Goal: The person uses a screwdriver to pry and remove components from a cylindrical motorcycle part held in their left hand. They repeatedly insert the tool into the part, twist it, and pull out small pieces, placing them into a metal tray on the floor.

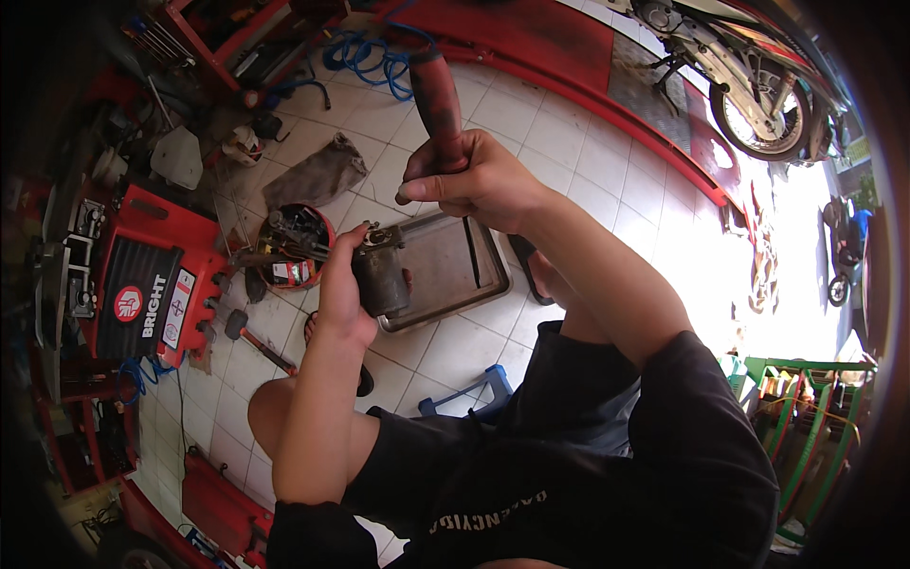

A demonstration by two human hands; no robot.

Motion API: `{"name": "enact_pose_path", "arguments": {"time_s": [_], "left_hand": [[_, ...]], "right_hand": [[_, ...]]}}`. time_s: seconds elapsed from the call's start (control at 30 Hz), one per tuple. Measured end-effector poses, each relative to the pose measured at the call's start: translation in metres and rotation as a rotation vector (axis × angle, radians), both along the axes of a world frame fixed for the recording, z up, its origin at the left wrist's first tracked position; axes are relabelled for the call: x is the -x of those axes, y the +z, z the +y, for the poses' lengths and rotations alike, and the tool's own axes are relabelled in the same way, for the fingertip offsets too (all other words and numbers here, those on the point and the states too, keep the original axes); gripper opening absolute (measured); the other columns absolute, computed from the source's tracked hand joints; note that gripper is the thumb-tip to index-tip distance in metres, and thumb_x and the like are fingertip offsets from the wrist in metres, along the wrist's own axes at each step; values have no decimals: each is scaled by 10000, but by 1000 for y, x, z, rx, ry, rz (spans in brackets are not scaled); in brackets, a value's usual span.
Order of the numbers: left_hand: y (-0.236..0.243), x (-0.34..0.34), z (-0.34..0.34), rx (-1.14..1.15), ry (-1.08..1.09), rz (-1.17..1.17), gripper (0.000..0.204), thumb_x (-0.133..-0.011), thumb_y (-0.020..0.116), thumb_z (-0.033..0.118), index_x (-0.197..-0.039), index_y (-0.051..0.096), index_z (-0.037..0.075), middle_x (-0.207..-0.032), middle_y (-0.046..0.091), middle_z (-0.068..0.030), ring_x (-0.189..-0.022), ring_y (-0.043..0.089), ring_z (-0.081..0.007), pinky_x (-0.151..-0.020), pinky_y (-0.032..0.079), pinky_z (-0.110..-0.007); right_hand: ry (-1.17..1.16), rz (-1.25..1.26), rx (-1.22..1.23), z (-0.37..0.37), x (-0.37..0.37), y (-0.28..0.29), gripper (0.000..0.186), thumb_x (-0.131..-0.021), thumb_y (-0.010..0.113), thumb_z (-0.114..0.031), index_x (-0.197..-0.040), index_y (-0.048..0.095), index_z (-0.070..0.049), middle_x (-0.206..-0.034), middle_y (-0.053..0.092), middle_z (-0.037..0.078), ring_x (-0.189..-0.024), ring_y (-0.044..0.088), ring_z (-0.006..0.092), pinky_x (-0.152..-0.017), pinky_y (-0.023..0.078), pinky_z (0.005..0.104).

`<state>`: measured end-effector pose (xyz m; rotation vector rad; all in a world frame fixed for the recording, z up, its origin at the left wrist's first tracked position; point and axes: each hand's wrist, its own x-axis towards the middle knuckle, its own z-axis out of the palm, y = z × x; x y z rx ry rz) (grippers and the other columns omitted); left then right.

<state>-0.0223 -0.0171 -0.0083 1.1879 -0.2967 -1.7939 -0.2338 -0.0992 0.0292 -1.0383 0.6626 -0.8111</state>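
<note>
My right hand (483,180) is closed around the lower part of a thick red-and-black tool handle (436,100), which points up and away from me. The tool's working end is hidden, so I cannot tell its kind. Lower and to the left, my left hand (346,299) grips a dark metal cylindrical part (384,282) from its left side, thumb near the top. A small metal fitting (377,234) sits at the part's upper end. Below both hands lies a shallow metal tray (504,284) on the floor, with a thin black rod (472,254) in it.
A red bowl (327,232) of parts and a grey rag (318,175) lie left of the tray. A hammer (256,339) rests near my left foot. A blue stool (488,389), red machine (142,275), blue hose (365,57), red platform (531,52) and motorcycle (758,104) surround me.
</note>
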Motion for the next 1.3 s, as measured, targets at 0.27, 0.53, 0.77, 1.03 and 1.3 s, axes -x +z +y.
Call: {"name": "enact_pose_path", "arguments": {"time_s": [0.27,0.53,0.77,1.03,1.3], "left_hand": [[2,8,-3,34,-28,16,340,-949,627,389,-1061,635,68,-852,678,-98,-643,692,-267,-615,582,-412],[-4,4,-1,108,12,54,396,-991,561,477,-1108,624,104,-876,689,-77,-672,692,-241,-633,590,-398],[-7,8,1,235,-13,-93,662,-992,437,638,-1279,606,66,-1016,691,-93,-711,696,-258,-643,591,-410],[-13,4,2,257,-15,-127,673,-980,464,666,-1235,623,64,-934,682,-98,-706,699,-259,-644,591,-405],[-25,2,3,335,-24,-202,643,-1006,444,644,-1232,625,69,-977,678,-94,-755,702,-241,-672,597,-401]], "right_hand": [[22,229,103,10,-5,8,242,-840,870,-104,-1024,746,-7,-862,751,79,-581,463,22,-509,326,217],[-46,461,470,20,-18,3,279,-737,949,-109,-922,765,-9,-878,721,15,-868,656,110,-812,522,263],[-27,428,623,24,-26,-4,369,-701,950,-59,-1006,764,33,-1123,705,67,-921,668,118,-819,551,284],[-83,542,739,28,-30,-7,386,-697,946,-69,-1019,759,33,-1086,727,84,-890,707,156,-783,578,292],[-93,587,735,31,-33,-9,368,-704,943,-75,-1004,754,25,-1030,734,81,-856,700,140,-765,577,296]]}}
